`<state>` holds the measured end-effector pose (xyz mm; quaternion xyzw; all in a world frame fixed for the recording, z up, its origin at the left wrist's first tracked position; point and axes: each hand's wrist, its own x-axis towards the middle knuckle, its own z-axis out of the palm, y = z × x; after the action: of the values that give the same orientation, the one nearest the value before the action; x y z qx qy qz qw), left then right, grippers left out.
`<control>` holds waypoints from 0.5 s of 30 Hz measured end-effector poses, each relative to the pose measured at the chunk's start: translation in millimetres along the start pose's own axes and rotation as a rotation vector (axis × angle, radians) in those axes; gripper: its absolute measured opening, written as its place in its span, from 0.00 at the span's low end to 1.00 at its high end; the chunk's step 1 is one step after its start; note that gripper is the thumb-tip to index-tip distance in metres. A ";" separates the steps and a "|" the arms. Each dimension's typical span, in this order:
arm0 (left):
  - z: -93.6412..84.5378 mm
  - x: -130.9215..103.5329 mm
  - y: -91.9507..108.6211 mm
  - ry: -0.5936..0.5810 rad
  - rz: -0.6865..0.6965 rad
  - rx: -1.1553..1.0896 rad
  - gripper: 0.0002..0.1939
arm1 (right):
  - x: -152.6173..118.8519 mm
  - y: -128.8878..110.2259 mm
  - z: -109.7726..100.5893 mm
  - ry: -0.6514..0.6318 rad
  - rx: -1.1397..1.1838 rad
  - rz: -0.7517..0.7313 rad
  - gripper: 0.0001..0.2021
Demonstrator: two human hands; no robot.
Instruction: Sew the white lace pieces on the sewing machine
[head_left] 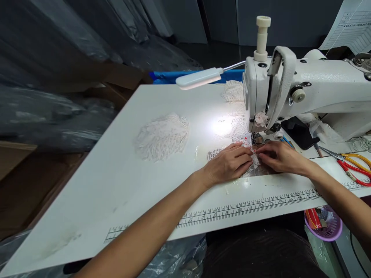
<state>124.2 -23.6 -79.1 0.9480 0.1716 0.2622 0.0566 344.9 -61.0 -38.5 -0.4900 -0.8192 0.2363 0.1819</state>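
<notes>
My left hand rests on the plate beside the needle, its fingers slightly bent and closed on the edge of a white lace piece. From the other side my right hand pinches the same lace between thumb and fingers, just in front of the presser foot. Small red dots show on the lace near the fingertips. The white sewing machine stands directly behind both hands. More lace runs back from the foot along the machine's left side. My fingers partly cover the lace in front.
A lace heap lies on the white table at left. A lamp lights the sewing spot. Scissors with red and yellow handles and a black phone lie at right. A purple basket sits below the front edge.
</notes>
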 end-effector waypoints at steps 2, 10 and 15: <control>-0.5 -0.1 -0.5 0.011 0.020 0.012 0.12 | 2.9 3.4 -7.8 -0.039 -0.001 0.025 0.14; -4.2 3.0 -0.4 0.172 0.105 0.081 0.07 | 2.1 20.7 12.8 0.122 -0.013 -0.014 0.15; -2.2 1.8 -2.9 0.125 0.037 0.030 0.09 | -3.8 25.3 18.9 0.129 -0.080 -0.175 0.17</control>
<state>123.7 -20.2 -77.0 0.9335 0.1609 0.3193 0.0267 354.7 -57.9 -68.7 -0.4376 -0.8542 0.1545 0.2343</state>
